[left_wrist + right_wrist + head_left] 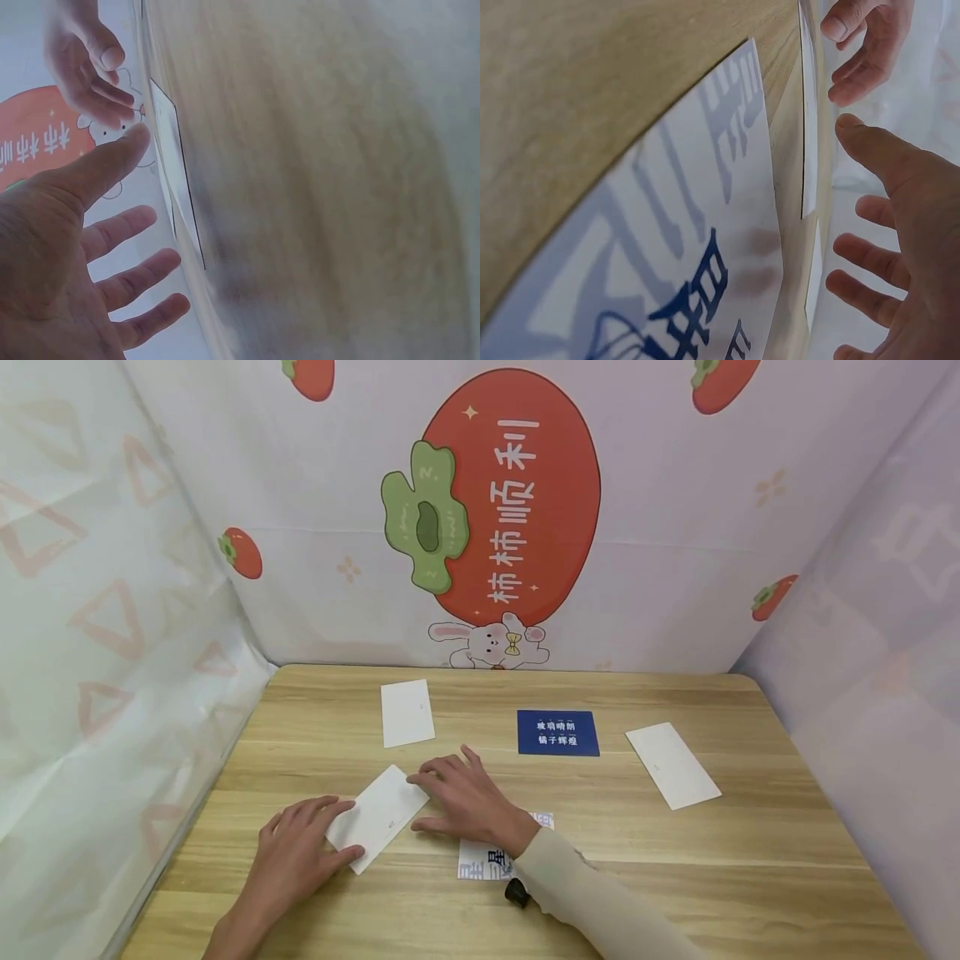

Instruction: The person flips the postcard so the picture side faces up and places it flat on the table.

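Fingers (139, 281) spread wide, white card (382, 818) between!

Left hand (294, 847) sits just past eight o'clock of that card, right hand (467, 800) near three, both loosely splayed and gripping nothing; fingertip contact, can't tell! It lies slanted on the wooden table (750, 877), long axis pointing to half past one. Outward: a printed card (471, 860) partly under the right wrist, before four; a blue card (558, 732) at two; more white cards, one just past twelve (407, 713), another almost at three (673, 766).

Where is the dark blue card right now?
In the head view, the dark blue card lies on the far part of the table, slightly right of centre, just left of the rightmost white card.
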